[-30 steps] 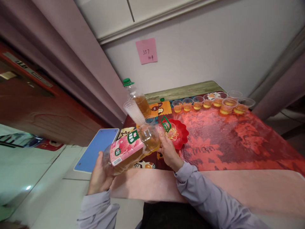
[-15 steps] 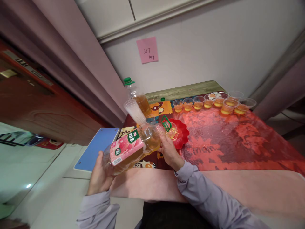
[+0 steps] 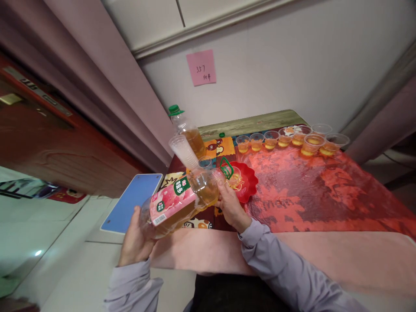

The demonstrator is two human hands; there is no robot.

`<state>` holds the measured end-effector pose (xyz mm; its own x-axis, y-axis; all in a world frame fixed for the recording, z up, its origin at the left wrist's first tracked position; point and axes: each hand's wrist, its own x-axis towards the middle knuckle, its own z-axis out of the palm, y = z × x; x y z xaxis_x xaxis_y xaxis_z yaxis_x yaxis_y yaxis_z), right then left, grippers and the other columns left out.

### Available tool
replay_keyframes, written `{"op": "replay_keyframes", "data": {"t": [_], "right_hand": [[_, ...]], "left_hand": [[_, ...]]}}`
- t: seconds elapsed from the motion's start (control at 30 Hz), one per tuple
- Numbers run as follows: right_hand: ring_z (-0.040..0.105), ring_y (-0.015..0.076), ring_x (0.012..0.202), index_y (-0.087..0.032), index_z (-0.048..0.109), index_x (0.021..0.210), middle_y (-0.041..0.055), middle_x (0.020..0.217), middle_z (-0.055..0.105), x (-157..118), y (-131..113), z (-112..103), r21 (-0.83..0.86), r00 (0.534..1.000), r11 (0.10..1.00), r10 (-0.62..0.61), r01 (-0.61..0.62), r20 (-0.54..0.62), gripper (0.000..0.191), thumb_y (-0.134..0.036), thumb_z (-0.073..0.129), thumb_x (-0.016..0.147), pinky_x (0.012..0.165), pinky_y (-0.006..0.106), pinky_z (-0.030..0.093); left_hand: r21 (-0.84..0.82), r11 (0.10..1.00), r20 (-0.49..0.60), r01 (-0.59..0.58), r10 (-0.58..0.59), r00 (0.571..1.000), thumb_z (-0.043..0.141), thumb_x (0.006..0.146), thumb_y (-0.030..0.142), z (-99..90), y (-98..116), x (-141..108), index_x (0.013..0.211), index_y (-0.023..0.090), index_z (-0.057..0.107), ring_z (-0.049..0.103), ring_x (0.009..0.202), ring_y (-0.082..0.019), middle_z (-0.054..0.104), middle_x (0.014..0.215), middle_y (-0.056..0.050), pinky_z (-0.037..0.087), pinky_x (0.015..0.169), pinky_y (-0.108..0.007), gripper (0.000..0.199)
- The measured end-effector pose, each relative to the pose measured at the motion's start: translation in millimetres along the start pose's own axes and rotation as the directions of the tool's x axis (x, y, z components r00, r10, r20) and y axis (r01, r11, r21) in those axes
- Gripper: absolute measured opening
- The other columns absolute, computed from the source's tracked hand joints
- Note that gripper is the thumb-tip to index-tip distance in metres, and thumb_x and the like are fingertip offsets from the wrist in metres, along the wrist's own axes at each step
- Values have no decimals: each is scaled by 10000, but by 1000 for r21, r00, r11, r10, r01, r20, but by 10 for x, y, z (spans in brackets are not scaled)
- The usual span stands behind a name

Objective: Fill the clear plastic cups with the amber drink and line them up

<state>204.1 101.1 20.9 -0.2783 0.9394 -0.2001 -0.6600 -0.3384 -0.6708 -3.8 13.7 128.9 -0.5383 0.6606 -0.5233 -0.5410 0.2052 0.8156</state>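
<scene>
A large juice bottle (image 3: pixel 175 201) with a pink label lies tilted between my hands, its neck toward the right. My left hand (image 3: pixel 138 238) cups the bottle's base. Around the bottle near its neck my right hand (image 3: pixel 229 203) is closed. The bottle's mouth, with a green handle ring (image 3: pixel 226 168) at it, is over a clear plastic cup (image 3: pixel 234 178) that stands in a red scalloped dish (image 3: pixel 249 184). Pale yellow liquid shows in that cup. Right behind the bottle is a leaning stack of clear cups (image 3: pixel 183 151).
A second juice bottle (image 3: pixel 191 134) with a green cap stands at the back left. Several cups of juice (image 3: pixel 269 141) line the table's far side toward the right. A small green cap (image 3: pixel 222 134) lies near the back edge. A blue stool (image 3: pixel 131 201) is left of the table.
Hardly anything differs. Both hands keep the bottle in the same tilted position over the cup.
</scene>
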Motion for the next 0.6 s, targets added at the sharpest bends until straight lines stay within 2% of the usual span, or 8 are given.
{"op": "replay_keyframes", "data": {"t": [0.13,0.37,0.6], "right_hand": [[781,304,1199,-310,705,1346,61,1337,800,-3,-6,5,3,1000,1000,1,-1,1,602,-688,774,884,851,422,709],[792,299,1173,-300,694,1367,69,1338,801,-8,-14,8,9,1000,1000,11,-11,1,648,-713,776,875,835,408,704],[781,306,1202,-310,697,1380,58,1344,797,-7,-11,12,9,1000,1000,3,-3,5,630,-687,775,881,841,414,708]], "left_hand": [[79,997,-40,-24,27,999,420,1128,392,71,7,-70,1530,168,644,843,945,-358,863,1009,-142,694,846,-501,512],[50,999,-29,-3,4,1000,442,1118,402,88,16,-95,1542,149,628,841,963,-370,856,1090,-170,695,837,-502,527],[93,996,-80,-4,12,997,426,1125,394,113,32,-124,1477,168,676,845,929,-352,862,1007,-149,699,812,-473,488]]}}
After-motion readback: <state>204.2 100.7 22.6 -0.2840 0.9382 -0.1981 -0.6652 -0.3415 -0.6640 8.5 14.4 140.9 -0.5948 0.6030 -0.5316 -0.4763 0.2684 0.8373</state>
